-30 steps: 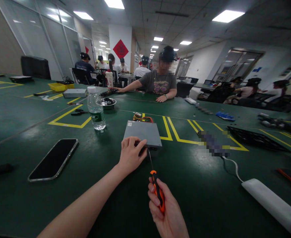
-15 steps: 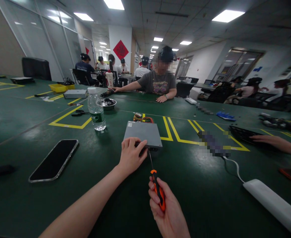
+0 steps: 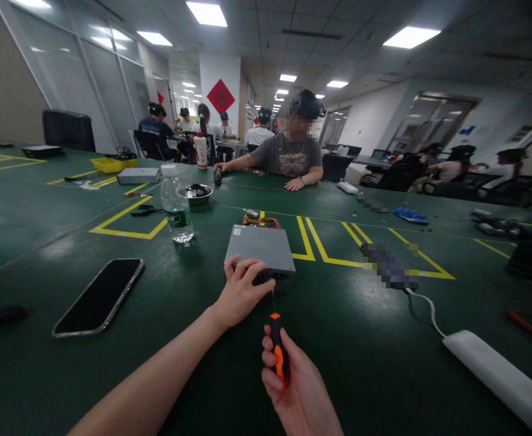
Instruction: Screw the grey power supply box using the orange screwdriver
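Note:
A grey computer power supply (image 3: 260,245) lies on the green table straight in front of me, its bundle of coloured cables (image 3: 261,220) at the far side. My left hand (image 3: 243,284) grips its near edge, fingers bent over the top and thumb stretched along the front side. In my right hand (image 3: 288,369) is a screwdriver (image 3: 276,345) with an orange and black handle, fingers wrapped round it. Its thin shaft points away from me, up to the left thumb at the box's near side. Whether the tip touches a screw is hidden.
Left of the box stand a water bottle (image 3: 177,209) and a metal bowl (image 3: 199,194); a phone (image 3: 100,298) lies nearer. A white power strip (image 3: 497,375) with a cable lies on the right. Across the table sits a person (image 3: 295,148), one hand on a dark tool (image 3: 218,175).
My left fingers have spread and the thumb has moved down the front side. The screwdriver has shifted slightly left, more upright. At right, another person's hand has left view; the person opposite has moved the tool.

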{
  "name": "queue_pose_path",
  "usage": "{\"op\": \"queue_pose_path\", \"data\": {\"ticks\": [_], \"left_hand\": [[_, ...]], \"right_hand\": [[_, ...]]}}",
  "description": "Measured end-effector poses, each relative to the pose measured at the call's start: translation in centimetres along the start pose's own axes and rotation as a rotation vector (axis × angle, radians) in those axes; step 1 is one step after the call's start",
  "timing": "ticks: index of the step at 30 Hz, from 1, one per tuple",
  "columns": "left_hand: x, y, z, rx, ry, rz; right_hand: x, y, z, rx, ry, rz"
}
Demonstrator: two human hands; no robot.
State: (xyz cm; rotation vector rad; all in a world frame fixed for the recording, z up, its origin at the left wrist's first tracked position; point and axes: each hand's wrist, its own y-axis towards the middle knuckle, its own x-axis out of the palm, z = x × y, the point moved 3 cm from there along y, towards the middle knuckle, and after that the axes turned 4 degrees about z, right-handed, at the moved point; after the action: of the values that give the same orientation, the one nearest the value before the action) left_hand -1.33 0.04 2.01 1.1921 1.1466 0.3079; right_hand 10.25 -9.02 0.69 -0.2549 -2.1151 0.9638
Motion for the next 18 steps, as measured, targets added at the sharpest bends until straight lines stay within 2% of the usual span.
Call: {"op": "queue_pose_path", "data": {"ticks": [5, 7, 9, 11, 13, 15, 18], "left_hand": [[0.2, -0.1, 0.1, -0.015, 0.003, 0.035], [0.2, -0.1, 0.1, -0.015, 0.004, 0.036], [0.2, 0.0, 0.1, -0.015, 0.006, 0.025], [0.1, 0.0, 0.1, -0.024, 0.009, -0.006], [0.0, 0.0, 0.1, -0.036, 0.013, -0.039], [-0.1, 0.0, 0.1, -0.041, 0.017, -0.057], [-0.1, 0.0, 0.1, -0.040, 0.019, -0.062]], "right_hand": [[-0.6, 0.2, 0.0, -0.128, -0.117, -0.066], [-1.3, 0.0, -0.4, -0.264, -0.283, -0.143], [-2.2, -0.3, -1.0, -0.438, -0.553, -0.243], [-2.8, -0.9, -2.1, -0.776, -0.858, -0.366], [-2.9, -1.7, -2.7, -1.154, -1.295, -0.563], [-2.8, -2.2, -3.3, -1.521, -1.609, -0.655], [-1.7, -2.8, -3.9, -1.900, -1.799, -0.778]]}}
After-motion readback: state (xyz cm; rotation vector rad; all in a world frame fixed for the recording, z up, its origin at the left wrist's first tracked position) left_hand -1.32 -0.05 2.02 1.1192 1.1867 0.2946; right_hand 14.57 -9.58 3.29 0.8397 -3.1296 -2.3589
